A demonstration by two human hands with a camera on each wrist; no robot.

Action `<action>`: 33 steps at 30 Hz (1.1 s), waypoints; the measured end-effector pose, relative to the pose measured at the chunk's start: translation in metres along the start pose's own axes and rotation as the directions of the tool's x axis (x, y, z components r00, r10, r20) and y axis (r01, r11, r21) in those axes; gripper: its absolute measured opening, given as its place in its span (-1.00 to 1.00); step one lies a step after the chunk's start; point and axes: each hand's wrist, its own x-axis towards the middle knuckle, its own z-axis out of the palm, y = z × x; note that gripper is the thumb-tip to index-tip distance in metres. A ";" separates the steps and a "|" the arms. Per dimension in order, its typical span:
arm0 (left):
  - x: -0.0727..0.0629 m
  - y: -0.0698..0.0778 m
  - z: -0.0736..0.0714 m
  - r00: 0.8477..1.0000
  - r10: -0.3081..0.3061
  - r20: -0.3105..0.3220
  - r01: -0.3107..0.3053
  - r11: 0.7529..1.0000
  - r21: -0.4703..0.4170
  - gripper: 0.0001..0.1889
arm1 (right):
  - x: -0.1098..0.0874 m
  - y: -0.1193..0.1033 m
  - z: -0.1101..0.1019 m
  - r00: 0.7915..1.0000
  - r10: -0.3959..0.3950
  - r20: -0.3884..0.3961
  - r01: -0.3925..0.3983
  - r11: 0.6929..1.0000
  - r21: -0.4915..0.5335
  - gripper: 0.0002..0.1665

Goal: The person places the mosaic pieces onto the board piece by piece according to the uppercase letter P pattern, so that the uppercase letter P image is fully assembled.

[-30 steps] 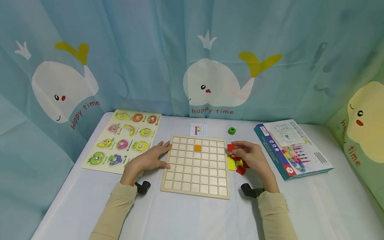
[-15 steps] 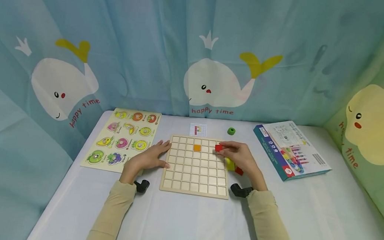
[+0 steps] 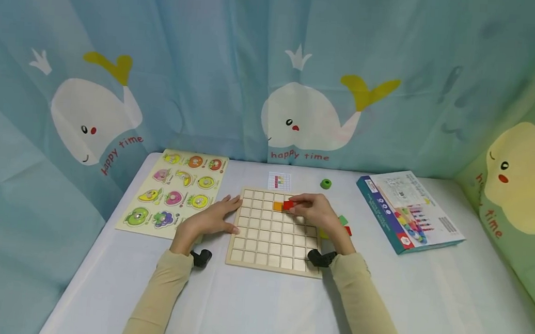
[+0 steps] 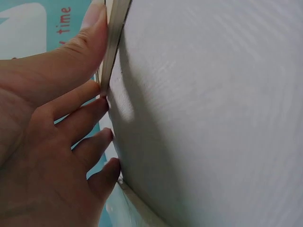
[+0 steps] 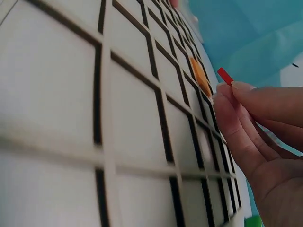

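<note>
"One red tile [image 3: 288, 205], but where is it exactly?"

"Pinched in the right grip [image 3: 314, 209], between thumb and fingertips, just right of the orange tile [image 3: 277, 206]. It looks lifted clear of the board [image 3: 263, 223], which lies toward the far edge of the counter [image 3: 257, 311], roughly midway between its left and right edges."

"And the left grip [image 3: 212, 219]?"

"Fingers spread, nothing held; it touches the board's left edge. That should brace the board well enough without hard pressing."

"How would you set the tile down well?"

"In the right wrist view it's tilted, so I'd level it first, square it to the ribs of a cell, let one side in, then the rest. Part thumb and fingers fully before lifting away, or it may come back up."

"What could spoil it?"

"A corner catching on a rib, I'd guess, or a nudge to the orange tile, being so close. The card [image 3: 279, 181] near the counter's far edge shows a coloured grid, worth a glance, though too small for me to read surely. Spare tiles [image 3: 348, 231] lie right of the board, only partly visible."
</note>
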 end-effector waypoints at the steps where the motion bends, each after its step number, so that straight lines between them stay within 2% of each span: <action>1: -0.001 -0.001 0.000 1.000 -0.006 0.002 0.006 1.000 -0.008 -0.05 | 0.002 -0.001 0.003 1.000 -0.007 0.004 0.007 1.000 -0.002 -0.58; 8: -0.004 -0.005 0.002 0.999 -0.034 0.010 0.034 0.999 -0.034 0.00 | 0.011 -0.008 0.022 0.999 -0.026 0.041 0.026 1.000 0.018 -0.60; 16: -0.002 -0.005 0.003 1.000 0.015 0.008 -0.015 1.000 -0.009 -0.01 | 0.023 -0.017 0.029 0.998 -0.030 0.062 0.030 1.000 -0.004 -0.62; 25: 0.000 -0.001 0.004 1.000 0.028 0.005 -0.028 0.999 0.035 -0.01 | 0.035 -0.022 0.039 0.996 -0.066 0.064 0.073 0.992 -0.107 -0.65; 33: 0.000 0.001 0.002 1.000 0.012 -0.003 -0.012 1.000 0.021 -0.01 | 0.038 -0.023 0.041 0.993 -0.103 0.063 0.113 0.973 -0.202 -0.67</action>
